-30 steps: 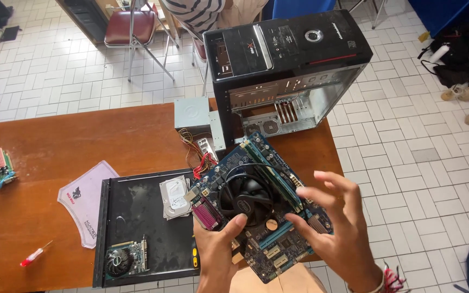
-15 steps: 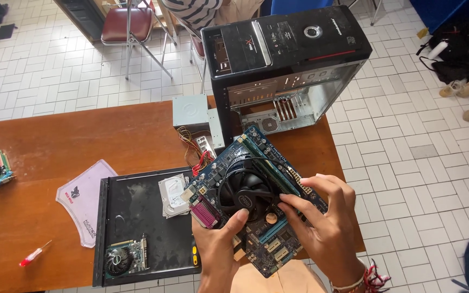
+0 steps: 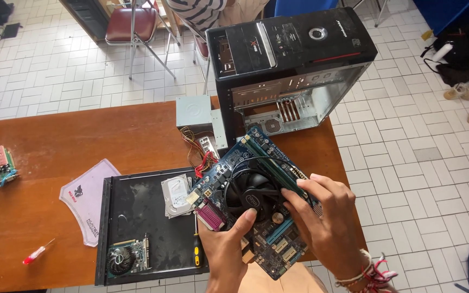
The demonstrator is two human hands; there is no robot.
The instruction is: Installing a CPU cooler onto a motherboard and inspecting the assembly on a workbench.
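Note:
A blue motherboard [image 3: 256,203] with a round black cooler fan and green memory sticks [image 3: 271,163] is held tilted above the brown table [image 3: 82,146]. My left hand [image 3: 225,250] grips its near edge from below, thumb on the board by the fan. My right hand [image 3: 325,214] rests on the right side, fingertips on the memory sticks. Behind it stands the open black computer case [image 3: 294,59].
A black side panel [image 3: 137,211] lies on the table with a hard drive [image 3: 176,194], a graphics card [image 3: 128,256] and a yellow-handled screwdriver [image 3: 196,250]. A grey power supply [image 3: 194,113], a pale mat [image 3: 85,195], a red screwdriver [image 3: 36,253], another card [image 3: 1,163] and a chair [image 3: 131,27] surround it.
My right hand has moved in from the board's right edge onto the memory sticks. The motherboard stays held in my left hand, shifted only slightly.

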